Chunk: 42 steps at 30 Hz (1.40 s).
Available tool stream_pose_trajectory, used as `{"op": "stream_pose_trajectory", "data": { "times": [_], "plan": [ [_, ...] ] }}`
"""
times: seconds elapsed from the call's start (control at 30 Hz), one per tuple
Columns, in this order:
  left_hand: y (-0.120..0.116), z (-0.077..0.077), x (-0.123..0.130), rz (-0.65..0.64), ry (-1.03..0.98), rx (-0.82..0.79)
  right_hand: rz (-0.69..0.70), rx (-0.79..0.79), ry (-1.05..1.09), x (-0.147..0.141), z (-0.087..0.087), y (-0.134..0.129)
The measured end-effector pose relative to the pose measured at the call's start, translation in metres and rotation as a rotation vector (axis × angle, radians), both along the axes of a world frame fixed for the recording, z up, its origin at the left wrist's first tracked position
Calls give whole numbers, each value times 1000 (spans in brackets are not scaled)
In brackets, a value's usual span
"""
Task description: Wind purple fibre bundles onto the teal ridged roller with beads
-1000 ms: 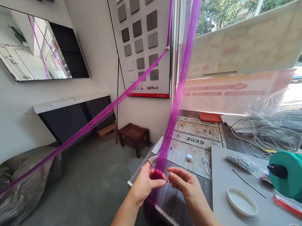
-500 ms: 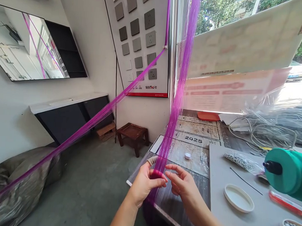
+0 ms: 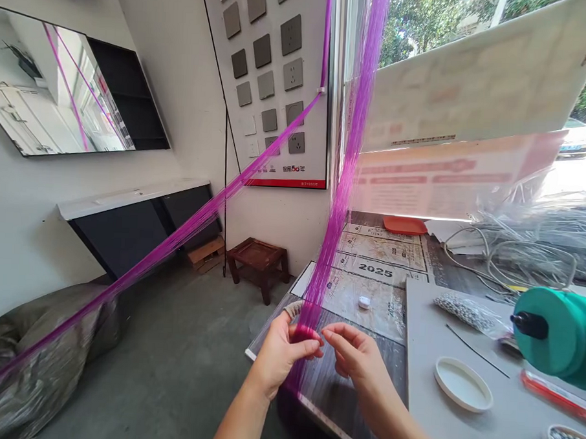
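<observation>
Right hand (image 3: 357, 355) narrows its pinch

Thumb and forefinger have drawn together, right beside the purple strands (image 3: 339, 208) — (anything between them is too fine to tell). Left hand (image 3: 277, 356) holds the strands gathered across its fingers — just by the desk (image 3: 334, 396) edge.

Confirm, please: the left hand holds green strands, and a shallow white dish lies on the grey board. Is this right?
Not quite: the head view shows purple strands, not green. The left hand does hold them, and the shallow white dish lies on the grey board.
</observation>
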State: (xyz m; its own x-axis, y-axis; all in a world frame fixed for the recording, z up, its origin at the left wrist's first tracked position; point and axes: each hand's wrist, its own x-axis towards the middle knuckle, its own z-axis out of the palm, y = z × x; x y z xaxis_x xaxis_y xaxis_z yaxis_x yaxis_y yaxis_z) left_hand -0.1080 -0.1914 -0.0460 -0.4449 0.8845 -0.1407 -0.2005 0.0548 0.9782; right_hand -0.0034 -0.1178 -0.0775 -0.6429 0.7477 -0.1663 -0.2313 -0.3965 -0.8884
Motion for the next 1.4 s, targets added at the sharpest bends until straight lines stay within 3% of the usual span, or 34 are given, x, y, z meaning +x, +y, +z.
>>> {"op": "stream_pose_trajectory", "data": {
  "times": [0.43,0.53,0.7,0.93,1.4],
  "plan": [
    [3,-1,4,-13,10,-5,-11,-17,-1,0,1,0],
    [4,-2,3,-3,19,6,-13,4,67,2,2,1],
    [3,-1,4,-5,46,-2,15,-105,191,4,5,2],
    [4,2,6,-77,19,22,16,-9,6,-3,-6,2],
    [3,0,4,-24,27,22,-30,6,12,-5,-6,2]
  ]
}}
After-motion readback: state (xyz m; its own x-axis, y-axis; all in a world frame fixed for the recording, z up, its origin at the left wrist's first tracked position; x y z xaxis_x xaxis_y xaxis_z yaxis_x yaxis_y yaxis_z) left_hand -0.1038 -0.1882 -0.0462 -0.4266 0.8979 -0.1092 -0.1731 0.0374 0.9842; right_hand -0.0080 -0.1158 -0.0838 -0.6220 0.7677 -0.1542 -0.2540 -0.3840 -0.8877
